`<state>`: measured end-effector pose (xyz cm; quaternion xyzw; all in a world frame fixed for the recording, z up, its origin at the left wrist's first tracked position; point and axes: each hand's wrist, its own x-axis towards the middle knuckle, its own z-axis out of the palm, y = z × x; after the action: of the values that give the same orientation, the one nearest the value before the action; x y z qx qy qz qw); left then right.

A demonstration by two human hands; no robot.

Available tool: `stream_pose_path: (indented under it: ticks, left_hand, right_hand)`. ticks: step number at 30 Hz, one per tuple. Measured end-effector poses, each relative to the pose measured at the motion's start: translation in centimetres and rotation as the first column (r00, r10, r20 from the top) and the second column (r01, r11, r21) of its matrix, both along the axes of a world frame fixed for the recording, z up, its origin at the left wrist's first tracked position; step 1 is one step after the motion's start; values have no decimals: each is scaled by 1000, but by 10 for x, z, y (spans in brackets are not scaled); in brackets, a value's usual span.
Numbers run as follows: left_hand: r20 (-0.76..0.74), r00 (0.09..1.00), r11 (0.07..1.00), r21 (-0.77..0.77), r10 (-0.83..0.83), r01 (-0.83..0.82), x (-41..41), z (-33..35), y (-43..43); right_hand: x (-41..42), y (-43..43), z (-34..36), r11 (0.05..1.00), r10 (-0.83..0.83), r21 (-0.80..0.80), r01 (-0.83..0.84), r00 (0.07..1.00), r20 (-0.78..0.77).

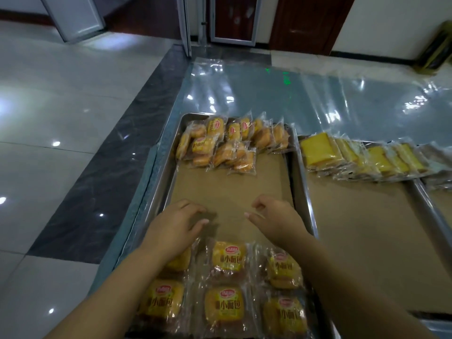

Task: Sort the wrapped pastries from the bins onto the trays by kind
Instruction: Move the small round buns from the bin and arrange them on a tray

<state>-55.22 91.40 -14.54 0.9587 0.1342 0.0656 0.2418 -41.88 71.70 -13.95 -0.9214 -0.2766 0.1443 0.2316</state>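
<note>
The left hand (175, 225) and right hand (275, 216) hover above the tray (300, 184), each grip loose and empty. Wrapped breads (228, 259) lie in rows beside the wrists — probably light, soft, slippery, so pinch the wrapper edge.

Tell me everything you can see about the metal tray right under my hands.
The tray is shiny metal, with a raised rim, lying flat on a clear plastic sheet. Brown paper lines it. A loose heap of wrapped buns fills its far end; neat rows of the same buns lie at the near end. The middle is bare paper, with the left hand and right hand above it, holding nothing.
</note>
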Motion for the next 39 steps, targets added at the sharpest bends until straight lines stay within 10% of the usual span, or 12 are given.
stream_pose_path:
  ticks: [21, 29, 35, 39]
  left_hand:
    - [-100, 990, 979, 185, 101, -81, 188, -12, 15]
    - [207, 962, 965, -229, 175, -126, 146, 5, 17]
    - [78, 964, 822, -542, 254, -173, 111, -4, 10]
    - [-75, 969, 848, -473, 234, -241, 90, -22, 7]
  right_hand:
    - [137, 68, -44, 953, -224, 95, 289, 877, -425]
    - [130, 37, -49, 868, -304, 266, 419, 872, -384]
    - [115, 4, -50, 818, -400, 339, 465, 883, -247]
    - [104, -17, -51, 804, -405, 423, 418, 906, -125]
